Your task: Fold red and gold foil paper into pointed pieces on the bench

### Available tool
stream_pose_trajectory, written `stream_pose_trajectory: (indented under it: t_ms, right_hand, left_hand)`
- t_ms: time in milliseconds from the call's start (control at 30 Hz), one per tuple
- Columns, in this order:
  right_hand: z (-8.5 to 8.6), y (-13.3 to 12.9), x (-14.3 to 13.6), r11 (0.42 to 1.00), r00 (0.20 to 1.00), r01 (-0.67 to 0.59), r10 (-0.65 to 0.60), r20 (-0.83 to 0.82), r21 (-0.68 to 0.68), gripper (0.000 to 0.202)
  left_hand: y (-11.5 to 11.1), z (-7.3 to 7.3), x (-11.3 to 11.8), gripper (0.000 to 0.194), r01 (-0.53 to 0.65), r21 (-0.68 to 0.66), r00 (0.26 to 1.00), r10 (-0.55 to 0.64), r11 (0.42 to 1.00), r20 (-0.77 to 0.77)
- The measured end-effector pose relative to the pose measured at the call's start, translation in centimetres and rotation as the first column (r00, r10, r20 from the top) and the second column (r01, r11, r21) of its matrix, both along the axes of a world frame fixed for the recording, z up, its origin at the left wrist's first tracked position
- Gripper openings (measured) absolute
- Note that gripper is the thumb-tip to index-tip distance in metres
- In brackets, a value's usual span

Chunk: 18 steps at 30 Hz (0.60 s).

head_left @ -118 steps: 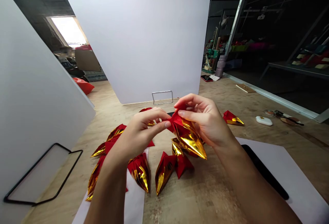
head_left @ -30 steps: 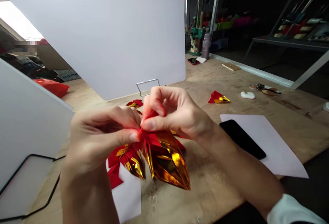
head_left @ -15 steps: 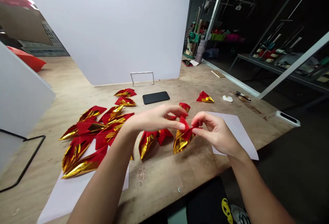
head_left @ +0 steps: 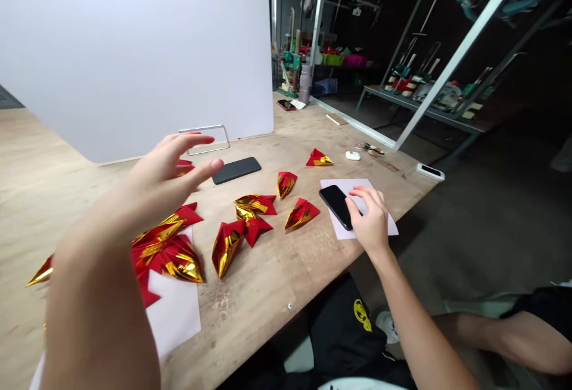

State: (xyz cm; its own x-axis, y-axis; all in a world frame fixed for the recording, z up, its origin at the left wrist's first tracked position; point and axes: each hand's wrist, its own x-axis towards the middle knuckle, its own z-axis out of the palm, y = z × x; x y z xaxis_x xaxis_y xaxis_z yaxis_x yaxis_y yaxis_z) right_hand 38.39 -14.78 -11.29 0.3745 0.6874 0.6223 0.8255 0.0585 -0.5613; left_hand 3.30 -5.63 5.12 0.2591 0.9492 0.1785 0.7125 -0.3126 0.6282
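Observation:
My left hand [head_left: 172,169] is raised above the table at the left, thumb and fingers apart, holding nothing. Over on the right, my right hand [head_left: 369,214] has its fingers and thumb at the right edge of a black phone [head_left: 334,202], which lies on a white paper sheet [head_left: 344,234]. Several red and gold folded pieces lie between the hands, among them one near the front [head_left: 227,247] and one nearer the phone [head_left: 301,214]. More folded pieces [head_left: 183,259] are heaped at the left, partly hidden by my left arm.
A second dark phone [head_left: 236,170] lies before a white board [head_left: 147,50] with a wire stand [head_left: 229,139]. At the right are a white case [head_left: 353,155], keys [head_left: 370,149] and a white device [head_left: 430,172]. A person's bare leg [head_left: 504,333] shows at lower right.
The view has turned right. Both hands have left the folded piece, which now lies on the table. My left hand has lifted and opened, and my right hand has moved to the phone.

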Motion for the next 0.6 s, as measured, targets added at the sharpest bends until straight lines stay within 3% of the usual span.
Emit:
stream_pose_trajectory:
  t_ms: [100, 267, 467, 600]
  right_hand:
    - [-2.0, -1.7, 1.2, 0.99, 0.987, 0.138, -0.134, 0.085, -0.035, 0.034]
    - [-5.4, -2.1, 1.5, 0.968, 0.968, 0.171, -0.131, 0.212, -0.183, 0.041]
    - [-5.7, -1.7, 1.4, 0.947, 0.943, 0.23, -0.16, 0.293, -0.223, 0.053]
    - [-5.3, -1.9, 1.3, 0.933, 0.93, 0.257, -0.168, 0.328, -0.251, 0.055]
  left_hand:
    - [-0.1, 0.0, -0.1, 0.059, 0.025, 0.114, 0.979, -0.001, 0.993, -0.205]
    - [1.7, -1.2, 0.6, 0.062, 0.129, 0.191, 0.923, -0.048, 0.973, -0.381]
    - [2.5, -3.4, 2.2, 0.062, 0.257, 0.216, 0.895, -0.148, 0.942, -0.42]
    - [1.9, -3.3, 2.2, 0.066, 0.233, 0.223, 0.898, -0.122, 0.947, -0.422]
